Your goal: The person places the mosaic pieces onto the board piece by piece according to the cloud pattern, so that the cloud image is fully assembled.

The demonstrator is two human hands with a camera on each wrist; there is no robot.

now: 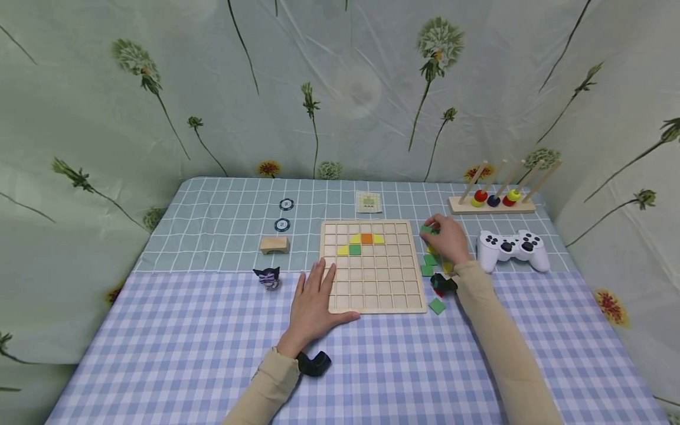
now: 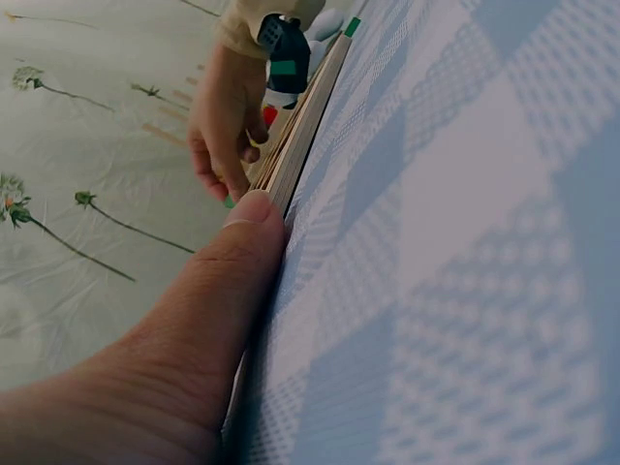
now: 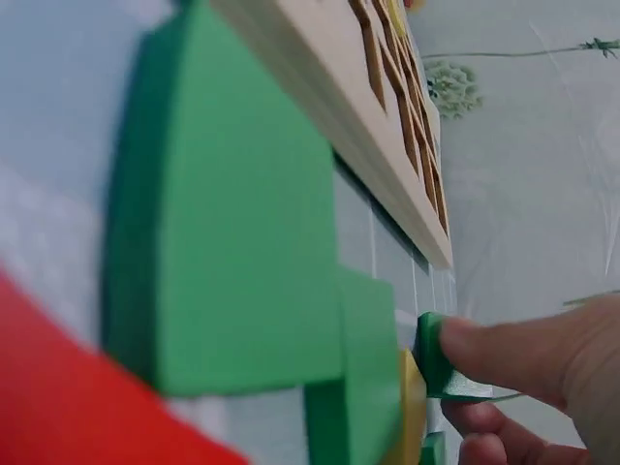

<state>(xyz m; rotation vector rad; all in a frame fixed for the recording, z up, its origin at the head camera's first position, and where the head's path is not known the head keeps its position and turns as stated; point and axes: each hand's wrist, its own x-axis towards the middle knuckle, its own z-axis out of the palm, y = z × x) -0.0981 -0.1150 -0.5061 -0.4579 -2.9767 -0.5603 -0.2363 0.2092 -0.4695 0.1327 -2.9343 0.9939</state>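
A wooden grid board (image 1: 373, 289) lies at mid-table, with yellow and orange pieces and a green square tile (image 1: 355, 250) set in its upper rows. My left hand (image 1: 313, 301) rests on the board's lower left corner, fingers straight along the left side and thumb along the front edge. Beyond the board's right edge my right hand (image 1: 448, 237) pinches a green tile (image 3: 436, 356) between thumb and fingers. Under and near that hand lie loose pieces: green tiles (image 1: 427, 270), yellow ones (image 1: 448, 267) and a red one, partly hidden by the wrist camera.
A small pattern card (image 1: 369, 202) lies behind the board. To the right are a white game controller (image 1: 513, 250) and a peg stand (image 1: 491, 205) with coloured beads. On the left are two round chips (image 1: 282, 225), a wooden arch block (image 1: 274, 244) and a small dark figurine (image 1: 268, 278).
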